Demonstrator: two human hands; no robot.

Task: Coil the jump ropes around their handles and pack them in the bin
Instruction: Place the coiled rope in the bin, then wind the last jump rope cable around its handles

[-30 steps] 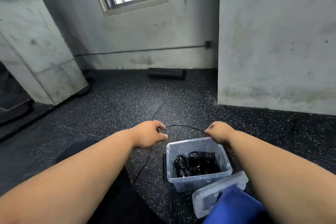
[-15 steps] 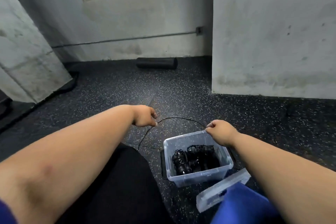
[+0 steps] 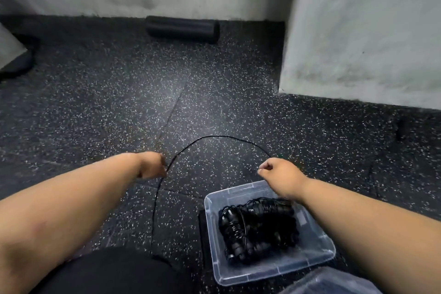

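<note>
A thin black jump rope (image 3: pixel 222 136) arcs over the speckled floor between my two hands. My left hand (image 3: pixel 152 165) grips one side of it, and from there the cord runs down toward my black-clad leg. My right hand (image 3: pixel 279 173) pinches the other side just above the far rim of the clear plastic bin (image 3: pixel 274 272). Inside the bin lie several coiled black jump ropes (image 3: pixel 257 229) wound on their handles. The handles of the loose rope are hidden.
A black foam roller (image 3: pixel 182 29) lies by the back wall. A concrete pillar (image 3: pixel 362 31) stands at right. The bin's clear lid (image 3: pixel 329 280) leans at the bottom right, near my leg.
The view has tilted down and closer. My left hand drew back toward me along the rope, widening the loop; my right hand stays over the bin's far rim.
</note>
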